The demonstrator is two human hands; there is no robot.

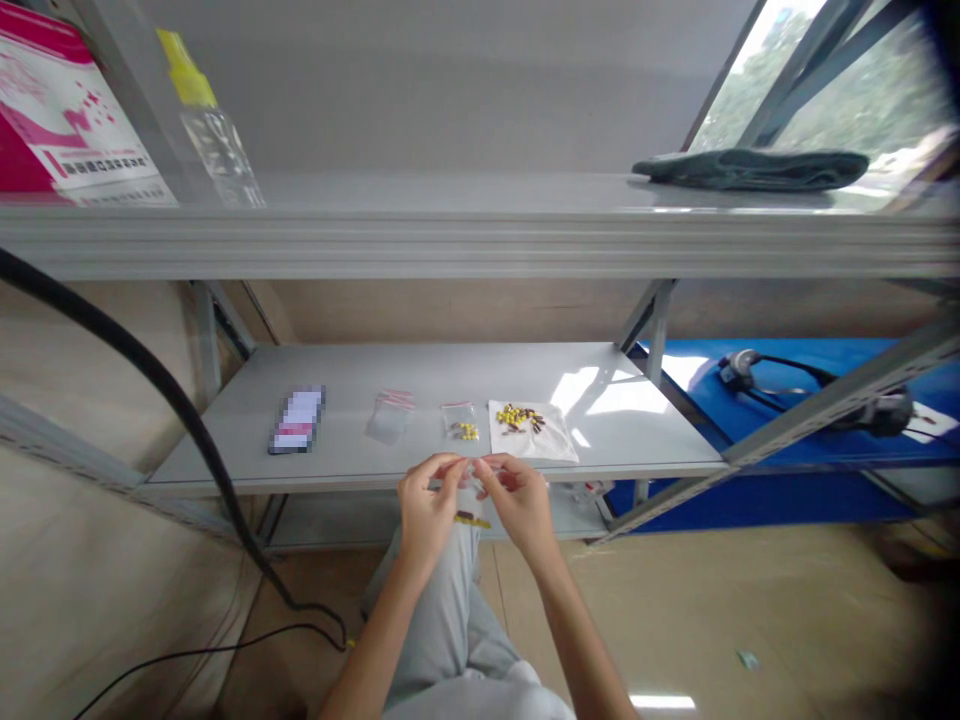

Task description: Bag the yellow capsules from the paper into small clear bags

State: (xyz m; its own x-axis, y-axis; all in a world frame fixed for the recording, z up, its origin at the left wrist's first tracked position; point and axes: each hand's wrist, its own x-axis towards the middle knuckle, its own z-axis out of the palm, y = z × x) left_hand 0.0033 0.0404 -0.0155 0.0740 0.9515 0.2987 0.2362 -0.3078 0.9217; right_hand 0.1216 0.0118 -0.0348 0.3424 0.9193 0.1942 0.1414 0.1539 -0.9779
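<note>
Not much to read here. The pink-and-white box (56, 110) on the top shelf (480, 235) carried a dark line of print, far too small and blurred to make out (a strip of characters, nothing more). The flat card (297, 420) on the lower shelf (420, 455) was blurred out. Nothing else bore legible writing.

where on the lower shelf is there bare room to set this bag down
Bare patches: left of the phone, between the phone and the empty bag, and right of the cloth in the sunlit part. Crowded from the filled bag to the cloth, just past both hands.
</note>
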